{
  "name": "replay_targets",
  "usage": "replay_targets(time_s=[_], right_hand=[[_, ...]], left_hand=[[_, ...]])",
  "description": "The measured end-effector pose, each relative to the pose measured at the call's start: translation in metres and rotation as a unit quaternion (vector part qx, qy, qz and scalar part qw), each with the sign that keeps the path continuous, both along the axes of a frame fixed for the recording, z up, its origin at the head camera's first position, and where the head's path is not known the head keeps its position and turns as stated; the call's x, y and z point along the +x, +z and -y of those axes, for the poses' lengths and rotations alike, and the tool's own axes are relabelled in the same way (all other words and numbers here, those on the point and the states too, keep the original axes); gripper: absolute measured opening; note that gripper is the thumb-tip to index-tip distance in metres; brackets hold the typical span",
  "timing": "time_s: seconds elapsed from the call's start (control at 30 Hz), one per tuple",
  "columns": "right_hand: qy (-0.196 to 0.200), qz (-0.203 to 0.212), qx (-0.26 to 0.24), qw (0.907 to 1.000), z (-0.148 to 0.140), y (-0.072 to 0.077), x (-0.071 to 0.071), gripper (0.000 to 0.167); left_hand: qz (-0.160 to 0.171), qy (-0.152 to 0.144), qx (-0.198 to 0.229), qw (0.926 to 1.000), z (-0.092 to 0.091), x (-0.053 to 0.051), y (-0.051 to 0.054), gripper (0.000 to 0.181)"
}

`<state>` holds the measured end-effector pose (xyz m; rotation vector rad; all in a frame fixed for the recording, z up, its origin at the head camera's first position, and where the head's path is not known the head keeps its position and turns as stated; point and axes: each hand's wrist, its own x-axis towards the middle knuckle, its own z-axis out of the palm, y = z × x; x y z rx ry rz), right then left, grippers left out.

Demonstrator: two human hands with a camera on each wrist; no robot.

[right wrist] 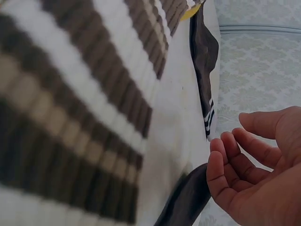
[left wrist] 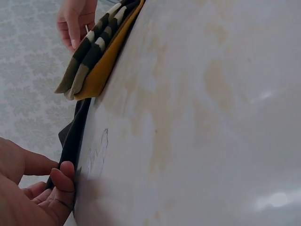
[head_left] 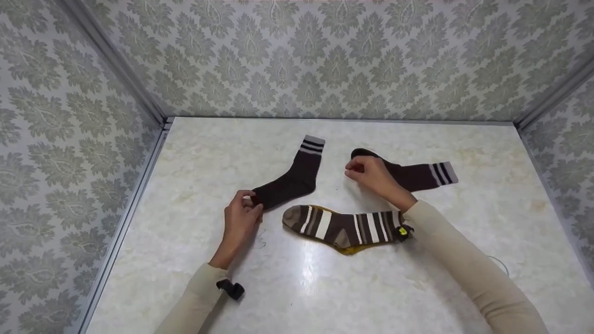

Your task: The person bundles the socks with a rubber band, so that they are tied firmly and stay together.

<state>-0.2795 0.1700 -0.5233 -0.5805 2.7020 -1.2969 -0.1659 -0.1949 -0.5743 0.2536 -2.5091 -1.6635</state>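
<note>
Two dark socks with striped grey cuffs lie apart at the back of the table. My left hand pinches the toe of the left dark sock; the left wrist view shows the thumb and fingers of that hand at the dark fabric. Over the toe end of the right dark sock is my right hand, fingers bent, thumb apart from them in the right wrist view, nothing between. Nearer the front, a brown-and-white striped sock lies on a mustard one, its cuff beside my right sleeve.
The pale marbled table has patterned wall panels behind it and at both sides. A thin cable loop shows by the right sleeve. Black straps with small devices sit at both wrists.
</note>
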Motion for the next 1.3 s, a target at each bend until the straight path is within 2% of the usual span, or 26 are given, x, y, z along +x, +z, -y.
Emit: replay_targets(time_s=[0.17, 0.3, 0.5, 0.8, 0.97, 1.17, 1.3], right_hand=[[0.005, 0.004, 0.002, 1.0, 0.017, -0.002, -0.019, 0.02], [-0.001, 0.005, -0.007, 1.0, 0.028, -0.003, -0.032, 0.021], [-0.008, 0.0, -0.012, 0.9999, 0.045, -0.011, -0.047, 0.029], [-0.022, -0.017, 0.043, 0.9987, 0.069, -0.021, -0.061, 0.038], [-0.024, -0.021, 0.061, 0.9976, 0.077, -0.027, -0.069, 0.04], [-0.029, -0.025, 0.061, 0.9974, 0.082, -0.034, -0.074, 0.04], [-0.037, -0.009, 0.079, 0.9962, 0.088, -0.029, -0.071, 0.046]], left_hand=[[0.014, 0.001, 0.02, 0.9997, 0.001, 0.0, -0.001, 0.057], [0.021, 0.003, 0.03, 0.9993, 0.001, 0.0, -0.002, 0.066], [0.027, 0.005, 0.045, 0.9986, 0.001, 0.0, -0.001, 0.06], [0.042, 0.013, 0.047, 0.9979, 0.001, -0.002, 0.0, 0.052], [0.037, 0.019, 0.059, 0.9974, 0.0, -0.002, -0.003, 0.046], [0.031, 0.024, 0.061, 0.9974, -0.001, -0.003, -0.004, 0.043], [0.025, 0.025, 0.062, 0.9975, 0.0, -0.003, -0.005, 0.042]])
